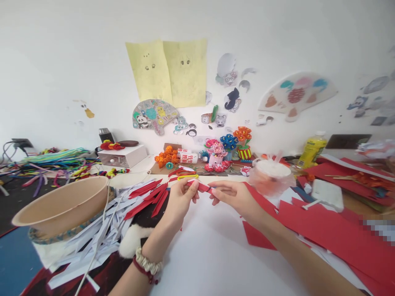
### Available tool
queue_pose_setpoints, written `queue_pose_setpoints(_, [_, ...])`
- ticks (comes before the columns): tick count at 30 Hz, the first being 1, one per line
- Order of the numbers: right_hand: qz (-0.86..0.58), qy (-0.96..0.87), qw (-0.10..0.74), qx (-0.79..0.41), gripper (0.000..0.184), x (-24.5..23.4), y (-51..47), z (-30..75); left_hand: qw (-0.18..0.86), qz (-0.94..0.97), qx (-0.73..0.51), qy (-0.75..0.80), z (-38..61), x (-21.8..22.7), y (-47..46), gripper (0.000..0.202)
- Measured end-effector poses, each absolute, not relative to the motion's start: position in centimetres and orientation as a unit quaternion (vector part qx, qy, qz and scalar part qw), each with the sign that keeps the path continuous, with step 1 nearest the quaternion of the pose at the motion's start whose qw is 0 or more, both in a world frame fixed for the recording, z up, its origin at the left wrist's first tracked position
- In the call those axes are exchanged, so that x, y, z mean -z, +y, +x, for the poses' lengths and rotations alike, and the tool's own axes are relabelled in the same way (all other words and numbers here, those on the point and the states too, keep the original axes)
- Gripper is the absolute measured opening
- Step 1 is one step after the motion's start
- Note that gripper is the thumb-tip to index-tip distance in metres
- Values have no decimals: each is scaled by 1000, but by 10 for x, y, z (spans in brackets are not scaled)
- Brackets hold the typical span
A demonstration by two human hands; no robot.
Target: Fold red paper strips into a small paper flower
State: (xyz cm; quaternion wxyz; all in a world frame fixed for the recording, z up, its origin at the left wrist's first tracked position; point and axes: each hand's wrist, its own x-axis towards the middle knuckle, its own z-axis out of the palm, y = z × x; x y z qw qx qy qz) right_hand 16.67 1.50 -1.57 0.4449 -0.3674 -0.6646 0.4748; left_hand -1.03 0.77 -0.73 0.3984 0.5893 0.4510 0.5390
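Observation:
A small folded strip of red paper (203,187) is stretched between my two hands, above a large white sheet (212,255). My left hand (182,197) pinches its left end between thumb and fingers. At the other end, my right hand (231,194) grips the strip the same way. Just behind my left hand shows a yellow loop (188,177), perhaps a scissors handle. Folded red strips (148,197) lie in a pile left of my left hand. My fingers partly cover the strip.
Folded white strips (92,242) spread beside a beige basin (61,205) at left. Red paper sheets (333,238) lie at right, near a lidded plastic cup (271,176) and a yellow bottle (312,149). Small craft flowers (216,150) stand by the wall.

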Motion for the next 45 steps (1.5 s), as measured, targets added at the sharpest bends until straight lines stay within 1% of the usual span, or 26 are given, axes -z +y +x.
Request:
queue_pose_setpoints(2, [-379,-650,425,-503,35,12,15,168,362,614,-530,459,-11,8,7,32])
queue_pose_setpoints(3, [-389,-644,426,-502,36,11,14,168,316,626,-528,478,-11,8,6,31])
queue_pose_setpoints(4, [-400,-637,432,-497,36,10,14,167,246,637,-529,504,-11,8,5,30])
queue_pose_setpoints(7, [-421,-612,472,-475,37,13,14,165,-35,678,-508,530,-8,10,1,20])
queue_pose_setpoints(8, [-415,-608,484,-472,37,15,14,164,-100,701,-486,513,-6,12,-1,15])
queue_pose_setpoints(9, [-404,-609,494,-471,37,17,14,163,-139,727,-458,492,-5,14,-2,13])
queue_pose_setpoints(10, [-392,-613,500,-470,36,19,14,162,-151,753,-426,477,-4,16,-2,15])
queue_pose_setpoints(13, [-364,-631,505,-462,31,23,15,161,-142,781,-369,484,-1,22,-1,16])
queue_pose_setpoints(16, [-368,-667,495,-418,22,22,13,161,-148,782,-346,497,0,25,2,13])
queue_pose_setpoints(19, [-396,-729,471,-299,15,20,10,161,-185,784,-297,514,3,28,1,10])
queue_pose_setpoints(21, [-399,-771,447,-217,17,21,10,160,-207,785,-246,529,6,29,-1,13])
queue_pose_setpoints(24, [-367,-811,425,-165,18,26,11,160,-205,788,-204,544,10,33,-5,21])
queue_pose_setpoints(30, [-330,-843,398,-148,23,34,15,162,-180,792,-231,536,7,36,-6,20])
queue_pose_setpoints(34, [-309,-854,391,-148,23,32,15,164,-163,794,-279,515,7,32,-6,20])
queue_pose_setpoints(40, [-284,-848,423,-149,19,30,15,166,-118,765,-345,531,9,24,-4,22])
queue_pose_setpoints(45, [-278,-839,449,-130,20,30,12,164,-93,729,-387,557,7,17,-3,22])
